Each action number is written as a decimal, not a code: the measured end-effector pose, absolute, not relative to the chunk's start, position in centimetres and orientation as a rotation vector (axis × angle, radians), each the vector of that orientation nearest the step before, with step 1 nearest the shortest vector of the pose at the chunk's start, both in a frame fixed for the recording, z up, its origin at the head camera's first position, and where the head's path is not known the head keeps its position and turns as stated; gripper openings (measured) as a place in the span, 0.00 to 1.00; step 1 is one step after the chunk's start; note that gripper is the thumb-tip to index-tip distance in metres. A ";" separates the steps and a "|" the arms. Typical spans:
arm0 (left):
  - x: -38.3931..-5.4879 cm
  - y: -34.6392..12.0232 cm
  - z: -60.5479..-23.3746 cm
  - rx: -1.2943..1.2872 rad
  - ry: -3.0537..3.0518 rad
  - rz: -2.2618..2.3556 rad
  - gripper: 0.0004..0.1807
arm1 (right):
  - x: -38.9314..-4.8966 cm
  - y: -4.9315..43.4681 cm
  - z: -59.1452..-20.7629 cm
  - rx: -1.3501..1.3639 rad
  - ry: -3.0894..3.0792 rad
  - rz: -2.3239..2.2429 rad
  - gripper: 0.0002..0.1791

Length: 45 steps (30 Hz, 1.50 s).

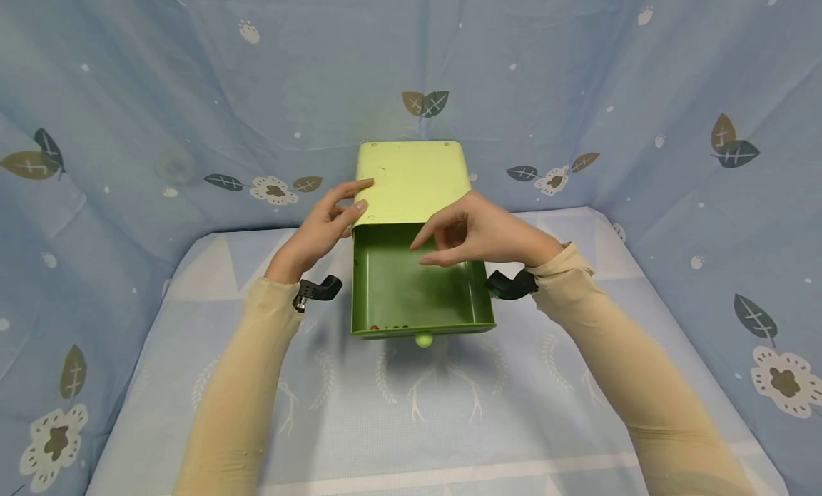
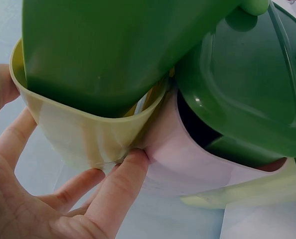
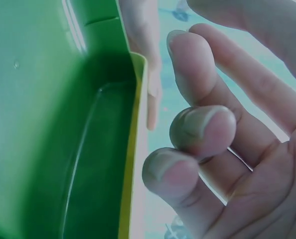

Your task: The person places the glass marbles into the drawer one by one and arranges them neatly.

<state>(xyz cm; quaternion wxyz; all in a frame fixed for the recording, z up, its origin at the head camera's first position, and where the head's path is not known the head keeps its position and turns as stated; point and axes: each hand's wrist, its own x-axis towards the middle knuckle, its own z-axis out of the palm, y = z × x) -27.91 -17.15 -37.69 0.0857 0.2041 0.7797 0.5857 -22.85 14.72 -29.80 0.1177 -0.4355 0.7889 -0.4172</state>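
Note:
A drawer cabinet with a pale yellow-green top (image 1: 411, 178) stands on the cloth-covered surface. Its upper green drawer (image 1: 417, 289) is pulled out toward me, and a round light-green knob (image 1: 424, 340) sits on the front. My left hand (image 1: 317, 228) rests against the cabinet's left side and top edge. In the left wrist view, its fingers touch the yellow shell (image 2: 88, 134), one reaching the pink shell (image 2: 188, 154) below. Over the drawer, my right hand (image 1: 472, 232) hovers with loosely bent fingers. Nothing shows between them in the right wrist view.
Another green drawer (image 2: 247, 84) sits in the pink shell, slightly out. A tiny red spot (image 1: 374, 328) and dark spots lie along the drawer's front edge, too small to identify. Blue patterned curtains (image 1: 308, 68) enclose the back and sides. Black wrist mounts (image 1: 321, 289) stick out near both hands.

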 end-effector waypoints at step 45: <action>-26.8 -16.9 -36.3 0.588 2.291 1.740 0.30 | -17.8 24.4 -33.3 -0.881 2.635 -1.895 0.16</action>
